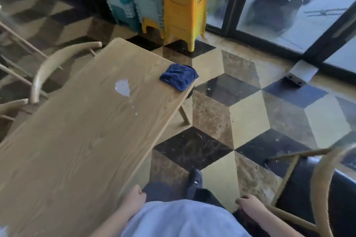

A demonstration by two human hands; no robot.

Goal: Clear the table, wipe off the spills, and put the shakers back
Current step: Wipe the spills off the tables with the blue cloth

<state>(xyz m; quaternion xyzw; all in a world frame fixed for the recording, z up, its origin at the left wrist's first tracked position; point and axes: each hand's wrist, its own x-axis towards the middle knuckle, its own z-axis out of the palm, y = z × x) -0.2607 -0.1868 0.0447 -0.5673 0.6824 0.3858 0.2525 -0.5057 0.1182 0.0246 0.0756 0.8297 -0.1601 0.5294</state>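
A long wooden table [77, 140] runs from the lower left toward the upper middle. A pale spill [123, 86] with a few small drops trailing below it lies on its far half. A crumpled blue cloth [179, 76] rests on the table's far right corner, partly over the edge. My left hand [134, 197] hangs beside the table's near right edge, fingers loosely curled, holding nothing. My right hand [248, 203] hangs low at my right side with curled fingers, empty, close to a chair. No shakers are in view.
A wooden chair with a dark seat [316, 183] stands close on my right. Curved-back chairs [50, 67] line the table's left side. Stacked plastic stools, yellow [185, 5] and teal, stand beyond the table by glass doors [289, 5]. Patterned tile floor [240, 106] lies between.
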